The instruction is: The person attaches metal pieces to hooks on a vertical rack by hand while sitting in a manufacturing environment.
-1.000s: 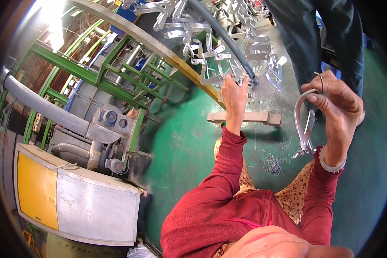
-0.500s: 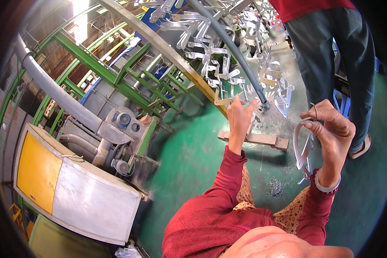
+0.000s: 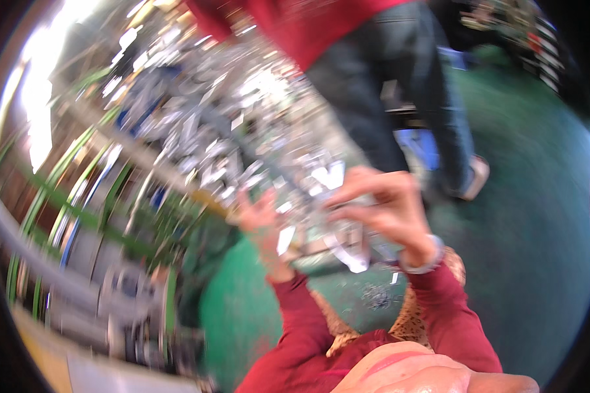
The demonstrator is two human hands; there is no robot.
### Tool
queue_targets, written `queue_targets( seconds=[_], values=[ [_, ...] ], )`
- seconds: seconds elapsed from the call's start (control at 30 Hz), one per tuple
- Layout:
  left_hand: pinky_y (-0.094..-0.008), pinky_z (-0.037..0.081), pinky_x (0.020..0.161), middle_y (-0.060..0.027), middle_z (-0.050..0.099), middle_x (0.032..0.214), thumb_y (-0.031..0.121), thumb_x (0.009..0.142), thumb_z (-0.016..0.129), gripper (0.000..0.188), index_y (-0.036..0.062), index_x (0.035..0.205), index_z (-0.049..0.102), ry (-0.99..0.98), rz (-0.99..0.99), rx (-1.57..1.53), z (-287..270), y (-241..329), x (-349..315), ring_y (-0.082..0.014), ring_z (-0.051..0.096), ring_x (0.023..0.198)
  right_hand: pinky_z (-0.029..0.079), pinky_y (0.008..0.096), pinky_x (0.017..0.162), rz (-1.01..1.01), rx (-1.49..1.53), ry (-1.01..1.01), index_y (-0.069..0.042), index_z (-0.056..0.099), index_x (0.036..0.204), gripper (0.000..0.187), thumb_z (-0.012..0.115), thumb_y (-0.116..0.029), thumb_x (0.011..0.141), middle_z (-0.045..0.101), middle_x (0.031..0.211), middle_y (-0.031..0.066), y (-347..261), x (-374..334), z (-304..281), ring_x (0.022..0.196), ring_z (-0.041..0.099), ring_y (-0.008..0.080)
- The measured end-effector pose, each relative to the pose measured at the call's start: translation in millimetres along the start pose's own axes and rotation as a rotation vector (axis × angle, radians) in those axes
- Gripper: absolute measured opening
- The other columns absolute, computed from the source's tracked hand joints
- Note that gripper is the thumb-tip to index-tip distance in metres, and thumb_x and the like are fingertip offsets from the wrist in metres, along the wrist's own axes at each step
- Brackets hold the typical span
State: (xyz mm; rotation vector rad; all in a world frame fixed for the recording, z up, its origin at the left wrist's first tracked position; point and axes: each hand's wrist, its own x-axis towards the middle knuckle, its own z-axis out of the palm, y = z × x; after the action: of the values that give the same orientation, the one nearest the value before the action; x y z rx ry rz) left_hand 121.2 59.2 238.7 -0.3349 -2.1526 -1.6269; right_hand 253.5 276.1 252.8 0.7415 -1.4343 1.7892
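My right hand [image 3: 390,208] is closed in a pinch, its thumb and forefinger pointing left toward the hanging metal pieces. Below those fingers hangs a curved silver metal bracket [image 3: 353,259], blurred; the grip itself is smeared. My left hand [image 3: 261,223] is raised beside the lower end of many silver metal brackets [image 3: 210,141] hanging in rows. Motion smears its fingers, and whether it touches a bracket cannot be made out.
Just beyond my hands stands a person in a red top and dark jeans [image 3: 360,98]. Small wire hooks [image 3: 377,296] lie heaped on the green floor [image 3: 518,262] between my knees. Green metal framing [image 3: 65,203] and a grey pipe [image 3: 39,275] run along the left.
The view has swung, shifting the scene leftward with heavy blur. My right hand has come from off to the right in toward the hanging brackets, closer to my left hand, bringing the curved bracket along.
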Motion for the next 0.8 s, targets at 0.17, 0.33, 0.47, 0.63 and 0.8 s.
queue_targets(
  seconds=[0.17, 0.33, 0.47, 0.63, 0.8],
  values=[
    [-0.0241, 0.039, 0.031, -0.0118, 0.059, 0.078, 0.022, 0.089, 0.059, 0.045, -0.0045, 0.123, 0.044, 0.12, 0.058, 0.081, 3.5, 0.2, 14.2, -0.0151, 0.057, 0.045, 0.046, 0.0261, 0.069, 0.055, 0.009, 0.005, -0.003, 0.07, 0.085, 0.016, 0.074, -0.003, 0.07, 0.066, 0.078, 0.0057, 8.8, -0.6, 0.6, 0.075, 0.061, 0.012],
    [-0.0233, 0.039, 0.032, -0.0118, 0.061, 0.078, 0.023, 0.091, 0.057, 0.036, -0.0077, 0.108, 0.056, 0.097, 0.177, 0.198, 2.8, -8.4, 39.4, -0.0136, 0.058, 0.046, 0.046, 0.026, 0.071, 0.121, -0.019, 0.005, -0.003, 0.07, 0.086, 0.015, 0.074, -0.005, 0.071, 0.066, 0.08, 0.0054, 7.6, -2.5, -2.2, 0.077, 0.061, 0.0118],
    [-0.0229, 0.038, 0.033, -0.0119, 0.063, 0.08, 0.022, 0.091, 0.056, 0.032, -0.0084, 0.103, 0.06, 0.055, 0.16, 0.175, 5.2, 0.0, 43.8, -0.0133, 0.058, 0.048, 0.046, 0.0257, 0.071, 0.115, -0.016, -0.003, -0.003, 0.07, 0.086, 0.015, 0.074, -0.005, 0.072, 0.066, 0.08, 0.0055, 8.5, -2.7, 0.6, 0.077, 0.061, 0.0114],
    [-0.0215, 0.039, 0.033, -0.011, 0.064, 0.08, 0.022, 0.091, 0.056, 0.032, -0.0064, 0.104, 0.06, 0.042, 0.187, 0.239, 3.8, 6.4, 49.0, -0.0113, 0.059, 0.05, 0.046, 0.0257, 0.07, 0.1, 0.004, 0.03, -0.001, 0.069, 0.082, 0.016, 0.076, -0.001, 0.068, 0.067, 0.078, 0.0057, 8.7, -1.9, 4.2, 0.075, 0.059, 0.0118],
    [-0.0227, 0.04, 0.033, -0.0125, 0.065, 0.079, 0.025, 0.089, 0.059, 0.036, -0.0069, 0.106, 0.059, 0.125, 0.172, 0.306, 14.5, 14.7, 45.9, -0.0124, 0.059, 0.048, 0.046, 0.0257, 0.07, 0.113, -0.001, 0.032, -0.001, 0.069, 0.082, 0.015, 0.076, 0.0, 0.068, 0.067, 0.078, 0.0058, 8.0, 0.3, -0.2, 0.076, 0.059, 0.012]
  ],
)
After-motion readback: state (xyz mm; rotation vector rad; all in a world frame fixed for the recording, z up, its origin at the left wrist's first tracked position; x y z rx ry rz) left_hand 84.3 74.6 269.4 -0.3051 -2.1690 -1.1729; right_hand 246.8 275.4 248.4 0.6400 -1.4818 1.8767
